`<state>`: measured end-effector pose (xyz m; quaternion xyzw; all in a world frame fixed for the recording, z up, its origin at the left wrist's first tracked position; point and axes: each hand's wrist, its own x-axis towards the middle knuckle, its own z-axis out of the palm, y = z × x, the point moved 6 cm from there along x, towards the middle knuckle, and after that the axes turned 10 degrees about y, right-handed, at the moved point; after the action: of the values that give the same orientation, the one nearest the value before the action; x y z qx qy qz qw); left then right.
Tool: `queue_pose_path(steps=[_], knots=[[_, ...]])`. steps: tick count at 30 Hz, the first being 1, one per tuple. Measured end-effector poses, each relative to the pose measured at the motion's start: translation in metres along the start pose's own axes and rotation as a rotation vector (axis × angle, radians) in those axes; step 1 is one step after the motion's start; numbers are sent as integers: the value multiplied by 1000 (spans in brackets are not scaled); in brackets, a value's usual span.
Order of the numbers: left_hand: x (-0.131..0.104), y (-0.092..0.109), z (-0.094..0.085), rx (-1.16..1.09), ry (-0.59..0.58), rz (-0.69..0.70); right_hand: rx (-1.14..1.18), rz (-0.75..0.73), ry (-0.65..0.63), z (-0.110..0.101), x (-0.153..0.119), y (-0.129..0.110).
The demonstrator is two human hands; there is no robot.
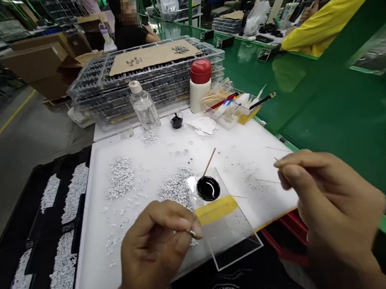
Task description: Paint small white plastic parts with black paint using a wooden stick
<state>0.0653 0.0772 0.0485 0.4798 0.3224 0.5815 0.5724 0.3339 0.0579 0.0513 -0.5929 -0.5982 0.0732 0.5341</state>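
My left hand (pixel 162 241) pinches a small metallic part (pixel 191 232) between thumb and fingertips, low in front of the white work surface. At the right, my right hand (pixel 325 197) is closed on a thin wooden stick (pixel 278 161), only its tip showing. Between the hands lies a clear acrylic plate (pixel 231 238) with yellow tape (pixel 216 209) across it. A round pool of black liquid (pixel 208 188) sits on its upper part, and a wooden toothpick (pixel 209 162) leans up from the pool's edge. Small white parts (pixel 176 187) are heaped left of the plate.
Behind stand a clear bottle (pixel 144 106), a small cup of black liquid (pixel 176 120), a red-capped white bottle (pixel 201 86), a tool box (pixel 227 115) and stacked clear trays (pixel 110 91). Black trays (pixel 36 226) are at left. Two other people are beyond, one in a yellow sleeve (pixel 326 23).
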Motion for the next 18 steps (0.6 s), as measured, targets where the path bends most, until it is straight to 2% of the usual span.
queue_pose_path(steps=[1,6,10,13,16,18], knots=[[0,0,-3,10,0,-13,-98,-31,34,-4,2,12],[1,-1,-7,73,-9,-18,-449,-161,-177,16,4,64],[2,1,-3,234,21,113,-598,-246,-231,31,2,84],[4,2,1,384,87,218,-642,-304,-222,33,0,77],[5,1,3,496,125,268,-591,-387,-238,33,-11,50],[6,-1,4,541,129,277,-508,-443,-322,38,-24,29]])
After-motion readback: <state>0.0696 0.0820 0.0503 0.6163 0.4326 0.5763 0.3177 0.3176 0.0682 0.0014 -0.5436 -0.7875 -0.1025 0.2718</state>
